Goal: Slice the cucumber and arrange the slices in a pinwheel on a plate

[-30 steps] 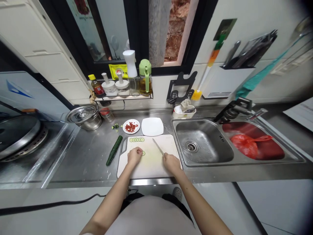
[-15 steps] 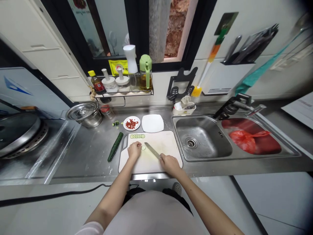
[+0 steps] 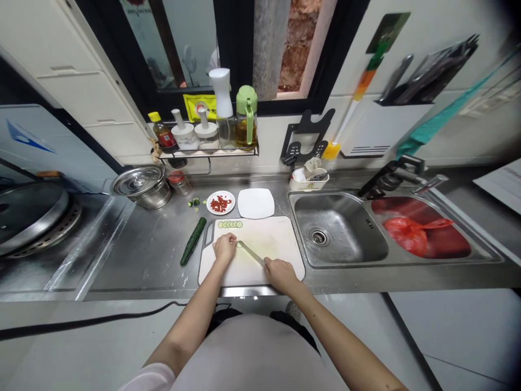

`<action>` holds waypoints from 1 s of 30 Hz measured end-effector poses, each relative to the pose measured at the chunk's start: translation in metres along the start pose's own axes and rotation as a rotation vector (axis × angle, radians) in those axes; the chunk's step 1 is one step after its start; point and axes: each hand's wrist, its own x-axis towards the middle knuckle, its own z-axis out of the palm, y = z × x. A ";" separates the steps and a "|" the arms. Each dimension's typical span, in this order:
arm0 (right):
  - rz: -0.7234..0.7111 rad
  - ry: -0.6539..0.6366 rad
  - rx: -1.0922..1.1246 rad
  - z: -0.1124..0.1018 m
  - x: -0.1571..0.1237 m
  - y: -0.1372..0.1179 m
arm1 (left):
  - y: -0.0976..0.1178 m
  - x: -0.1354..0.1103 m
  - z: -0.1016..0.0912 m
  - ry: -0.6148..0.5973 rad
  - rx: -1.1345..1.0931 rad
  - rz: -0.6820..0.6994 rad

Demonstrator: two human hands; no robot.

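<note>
A white cutting board (image 3: 277, 239) lies on the steel counter in front of me. My left hand (image 3: 224, 247) is curled over a cucumber piece on the board's left part, mostly hiding it. My right hand (image 3: 279, 273) grips the handle of a knife (image 3: 250, 252), whose blade points up-left and its tip meets the cucumber by my left fingers. A short row of cucumber slices (image 3: 230, 224) lies at the board's far edge. A whole dark green cucumber (image 3: 192, 241) rests on the counter left of the board.
Behind the board stand a small plate of red chopped bits (image 3: 220, 202) and an empty white plate (image 3: 255, 203). A lidded steel pot (image 3: 141, 186) sits at the left, a double sink (image 3: 340, 234) with a red bag (image 3: 409, 235) at the right. Bottles line a wall shelf (image 3: 207, 152).
The knife swung from pointing away on the right of the board to lying across toward my left hand, its tip now at the cucumber. My left hand stayed put.
</note>
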 end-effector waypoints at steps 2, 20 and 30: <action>0.004 -0.001 0.001 0.000 0.000 -0.001 | 0.000 0.000 0.000 -0.004 0.001 -0.003; -0.020 -0.074 0.036 -0.004 0.009 -0.008 | 0.000 0.004 0.000 -0.022 -0.001 -0.017; -0.029 -0.089 0.036 -0.001 0.005 0.002 | 0.000 0.005 -0.001 -0.035 -0.004 -0.017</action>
